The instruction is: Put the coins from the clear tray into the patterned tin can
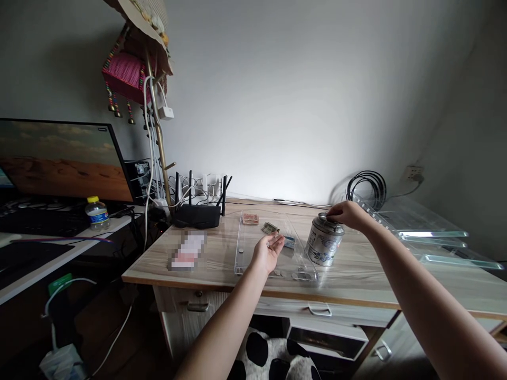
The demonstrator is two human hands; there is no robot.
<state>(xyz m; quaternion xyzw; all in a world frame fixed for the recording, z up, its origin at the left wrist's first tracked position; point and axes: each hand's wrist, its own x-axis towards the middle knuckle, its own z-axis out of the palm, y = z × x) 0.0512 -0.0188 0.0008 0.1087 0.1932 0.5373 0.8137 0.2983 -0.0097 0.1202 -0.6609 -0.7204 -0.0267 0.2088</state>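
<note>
My left hand (pixel 268 252) is palm up over a clear plastic tray (pixel 242 269), its fingers curled around something small and pale that I cannot make out. My right hand (pixel 345 214) grips the lid at the top of a silver tin (pixel 325 244) with blue patterns. The tin stands upright at the tray's right side. In the tray lie a reddish banknote bundle (pixel 251 218), a greenish banknote (pixel 270 228) and a blue banknote (pixel 289 241), partly behind my left fingers. Several coins lie along the tray's front, one coin (pixel 241 250) nearer its left side.
A black router (pixel 197 215) stands at the desk's back left, with a blurred paper (pixel 187 251) before it. Clear acrylic trays (pixel 435 235) and a coiled black cable (pixel 366 189) are at right. A bottle (pixel 97 215) and monitor (pixel 63 158) occupy the left desk.
</note>
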